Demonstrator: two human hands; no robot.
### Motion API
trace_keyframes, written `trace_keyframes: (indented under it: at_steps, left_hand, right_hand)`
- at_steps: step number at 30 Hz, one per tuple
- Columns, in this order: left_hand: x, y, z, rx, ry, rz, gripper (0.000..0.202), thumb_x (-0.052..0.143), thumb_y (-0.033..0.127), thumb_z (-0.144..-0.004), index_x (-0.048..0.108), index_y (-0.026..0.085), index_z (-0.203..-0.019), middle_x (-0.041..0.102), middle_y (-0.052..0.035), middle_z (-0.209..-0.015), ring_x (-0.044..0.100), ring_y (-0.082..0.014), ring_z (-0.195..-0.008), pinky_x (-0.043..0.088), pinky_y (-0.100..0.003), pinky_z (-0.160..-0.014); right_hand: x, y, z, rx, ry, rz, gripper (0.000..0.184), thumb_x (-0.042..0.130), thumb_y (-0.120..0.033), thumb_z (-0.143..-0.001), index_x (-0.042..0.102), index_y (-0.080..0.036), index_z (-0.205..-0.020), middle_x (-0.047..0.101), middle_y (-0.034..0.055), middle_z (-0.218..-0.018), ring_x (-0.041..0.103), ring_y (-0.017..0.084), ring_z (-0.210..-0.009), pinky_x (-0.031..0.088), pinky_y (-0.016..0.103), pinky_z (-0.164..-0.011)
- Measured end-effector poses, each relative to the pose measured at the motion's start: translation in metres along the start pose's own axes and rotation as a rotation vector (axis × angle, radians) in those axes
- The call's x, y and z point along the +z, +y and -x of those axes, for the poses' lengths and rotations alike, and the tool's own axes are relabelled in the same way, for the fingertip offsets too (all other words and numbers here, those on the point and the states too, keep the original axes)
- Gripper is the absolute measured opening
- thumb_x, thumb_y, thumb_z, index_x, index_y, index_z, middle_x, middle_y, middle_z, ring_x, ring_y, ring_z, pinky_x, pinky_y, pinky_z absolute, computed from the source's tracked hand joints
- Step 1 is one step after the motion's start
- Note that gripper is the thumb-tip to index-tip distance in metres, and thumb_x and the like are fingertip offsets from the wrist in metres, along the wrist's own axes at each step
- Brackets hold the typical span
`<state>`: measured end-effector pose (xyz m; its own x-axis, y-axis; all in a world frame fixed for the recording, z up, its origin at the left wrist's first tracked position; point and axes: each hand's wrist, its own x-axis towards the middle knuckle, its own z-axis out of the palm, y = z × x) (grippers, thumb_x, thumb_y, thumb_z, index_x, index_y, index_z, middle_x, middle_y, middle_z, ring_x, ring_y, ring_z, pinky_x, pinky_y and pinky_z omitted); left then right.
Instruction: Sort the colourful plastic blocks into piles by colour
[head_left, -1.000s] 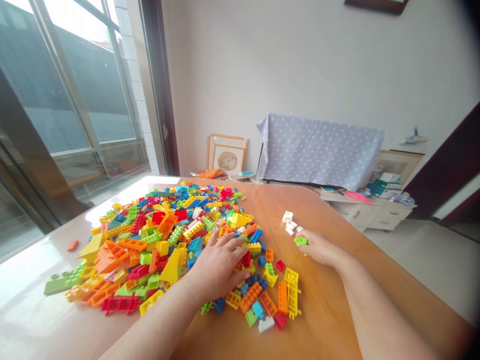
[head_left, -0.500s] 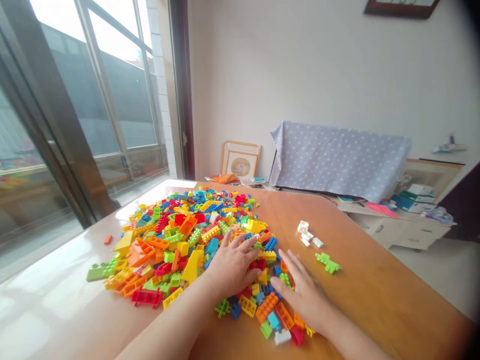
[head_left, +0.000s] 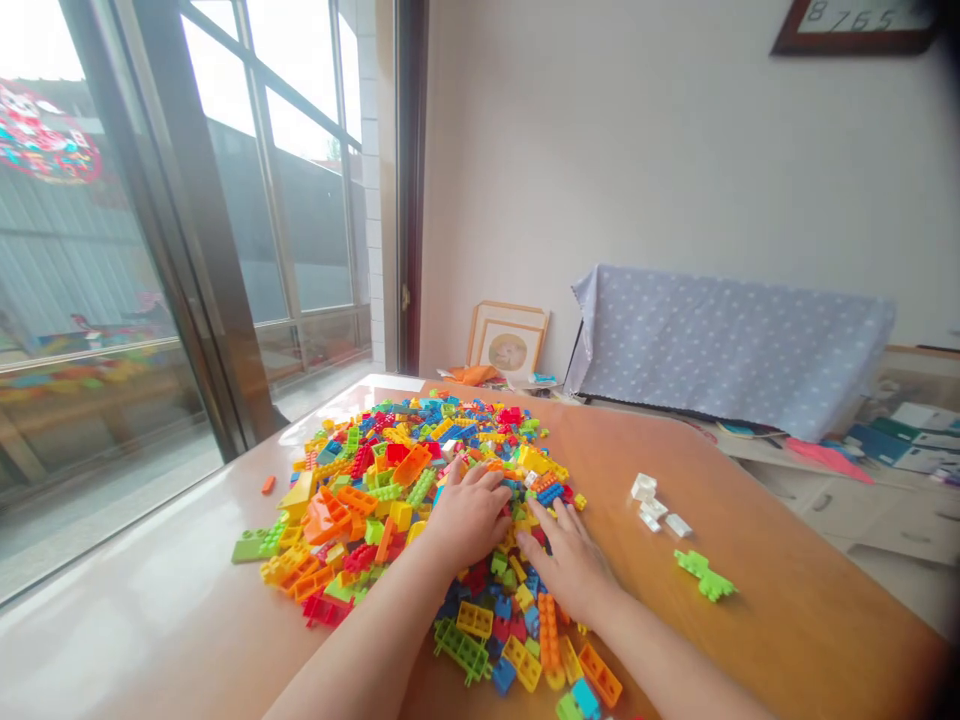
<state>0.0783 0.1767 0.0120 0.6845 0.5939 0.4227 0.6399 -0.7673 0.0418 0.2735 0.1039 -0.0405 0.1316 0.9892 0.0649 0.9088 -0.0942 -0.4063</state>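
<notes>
A wide heap of colourful building bricks (head_left: 405,465) covers the middle of the brown table (head_left: 600,430). My left hand (head_left: 466,512) lies palm down over the heap, fingers spread on the bricks; what is under the palm is hidden. Along the heap's right edge rests my right hand (head_left: 571,562), fingers stretched out and apart, touching bricks near an orange-and-blue cluster. Nearer to me, between my forearms, are a green brick frame (head_left: 462,650), a long orange brick (head_left: 550,636) and yellow bricks (head_left: 522,664).
Several white bricks (head_left: 645,488) and a joined green piece (head_left: 705,576) lie apart on the right. A small orange brick (head_left: 268,485) sits alone at the left. Beyond the table are a cloth-covered object (head_left: 727,345), a framed picture (head_left: 508,345) and a glass door (head_left: 90,280).
Both hands have moved a little away from me over the heap. Bricks between my forearms have shifted and spread, with a green frame now showing. The camera view has turned slightly left.
</notes>
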Motion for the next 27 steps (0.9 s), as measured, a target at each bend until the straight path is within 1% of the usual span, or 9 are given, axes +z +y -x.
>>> trace_keyframes:
  at_steps: [6,10,12,15,20,22,23,25,27]
  left_hand:
    - [0.001,-0.018,-0.006,-0.029,0.013,0.006,0.021,0.056,0.035,-0.092,0.07,0.028,-0.106,0.071,-0.0048,-0.119,0.06,-0.0273,-0.118,0.019,-0.056,-0.123]
    - [-0.002,-0.036,-0.006,-0.035,0.031,-0.003,0.024,0.058,0.035,-0.091,0.07,0.029,-0.111,0.07,-0.0047,-0.125,0.059,-0.0273,-0.121,0.013,-0.055,-0.125]
    - [-0.003,-0.045,-0.005,-0.061,0.038,-0.007,0.027,0.058,0.034,-0.091,0.07,0.031,-0.115,0.069,-0.0042,-0.128,0.058,-0.0273,-0.123,0.012,-0.056,-0.126]
    - [-0.004,-0.057,-0.003,-0.106,0.022,-0.005,0.031,0.058,0.03,-0.089,0.069,0.032,-0.119,0.069,-0.004,-0.13,0.057,-0.0274,-0.126,0.014,-0.057,-0.125]
    - [-0.01,-0.068,0.0,-0.155,0.016,0.01,0.038,0.057,0.03,-0.09,0.066,0.032,-0.127,0.064,-0.0055,-0.139,0.05,-0.0306,-0.135,0.018,-0.063,-0.122]
    - [-0.013,-0.069,0.002,-0.168,0.017,0.023,0.039,0.056,0.035,-0.093,0.064,0.033,-0.131,0.064,-0.0058,-0.14,0.049,-0.0312,-0.136,0.019,-0.064,-0.122]
    - [-0.014,-0.068,0.002,-0.166,0.016,0.03,0.039,0.055,0.04,-0.094,0.064,0.033,-0.132,0.064,-0.006,-0.141,0.049,-0.0317,-0.137,0.019,-0.064,-0.122]
    - [-0.016,-0.065,0.003,-0.153,0.013,0.039,0.042,0.053,0.048,-0.096,0.063,0.032,-0.133,0.063,-0.0065,-0.142,0.047,-0.033,-0.138,0.019,-0.065,-0.121]
    - [-0.018,-0.06,0.002,-0.135,0.016,0.04,0.042,0.05,0.051,-0.097,0.064,0.031,-0.132,0.062,-0.0064,-0.143,0.046,-0.0331,-0.14,0.018,-0.064,-0.122]
  right_hand:
    - [0.006,-0.02,-0.027,-0.029,0.004,-0.045,0.074,0.028,-0.073,-0.098,0.038,-0.032,-0.158,0.029,0.0128,-0.166,0.019,0.038,-0.155,0.024,0.055,-0.12]
    - [0.011,-0.036,-0.044,-0.067,-0.006,-0.06,0.076,0.024,-0.074,-0.098,0.04,-0.03,-0.158,0.033,0.0127,-0.164,0.019,0.037,-0.155,0.025,0.054,-0.12]
    - [0.014,-0.044,-0.051,-0.08,-0.013,-0.067,0.078,0.023,-0.075,-0.097,0.039,-0.028,-0.158,0.033,0.0136,-0.164,0.016,0.039,-0.155,0.027,0.055,-0.12]
    - [0.019,-0.055,-0.061,-0.106,-0.016,-0.088,0.08,0.023,-0.075,-0.097,0.038,-0.026,-0.158,0.033,0.0142,-0.164,0.014,0.043,-0.154,0.027,0.058,-0.119]
    - [0.019,-0.067,-0.073,-0.161,-0.013,-0.157,0.082,0.028,-0.076,-0.097,0.04,-0.023,-0.157,0.034,0.0156,-0.162,0.013,0.044,-0.154,0.022,0.06,-0.12]
    - [0.012,-0.067,-0.074,-0.159,-0.027,-0.189,0.079,0.032,-0.075,-0.097,0.045,-0.024,-0.155,0.038,0.0141,-0.161,0.017,0.041,-0.154,0.02,0.06,-0.121]
    - [0.007,-0.065,-0.073,-0.162,-0.029,-0.214,0.076,0.033,-0.074,-0.097,0.048,-0.024,-0.152,0.041,0.0134,-0.159,0.023,0.039,-0.153,0.021,0.058,-0.122]
    - [-0.008,-0.06,-0.068,-0.192,-0.002,-0.292,0.07,0.036,-0.07,-0.099,0.058,-0.023,-0.145,0.052,0.0125,-0.151,0.039,0.034,-0.146,0.029,0.052,-0.12]
    - [-0.026,-0.051,-0.055,-0.243,0.04,-0.397,0.064,0.038,-0.066,-0.1,0.066,-0.021,-0.135,0.064,0.0114,-0.139,0.055,0.029,-0.132,0.04,0.045,-0.115]
